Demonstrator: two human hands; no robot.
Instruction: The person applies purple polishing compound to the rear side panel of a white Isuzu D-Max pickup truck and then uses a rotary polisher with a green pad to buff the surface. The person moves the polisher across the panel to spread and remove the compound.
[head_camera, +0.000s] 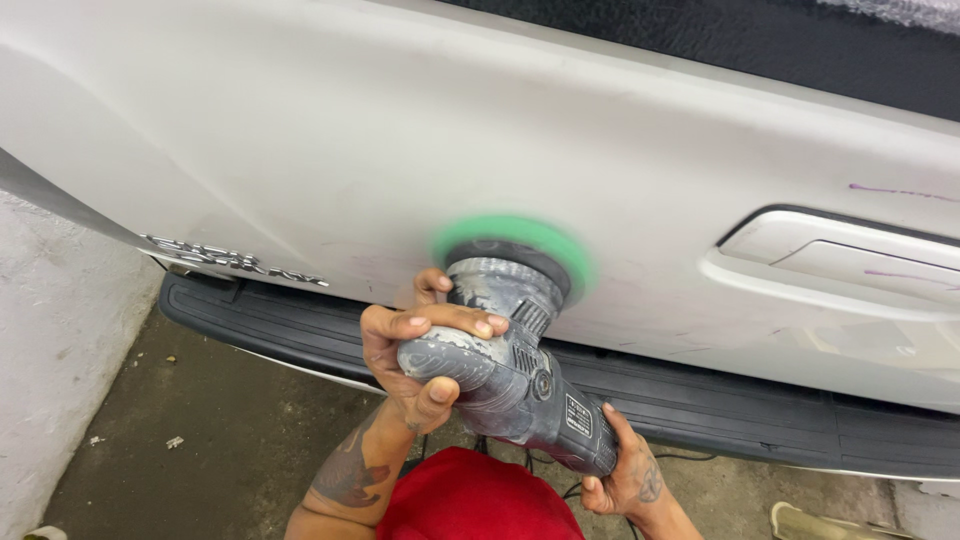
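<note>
A grey electric polisher presses its blurred green pad flat against a white car panel. My left hand wraps around the rounded front handle of the polisher, thumb underneath. My right hand grips the rear body of the tool near its label. A red-clothed knee shows just below the tool. The tool's cable trails on the floor behind it.
A recessed white door handle sits right of the pad. Chrome lettering runs along the panel's lower left. A black step board lies under the panel, above a grey concrete floor. A white wall stands at left.
</note>
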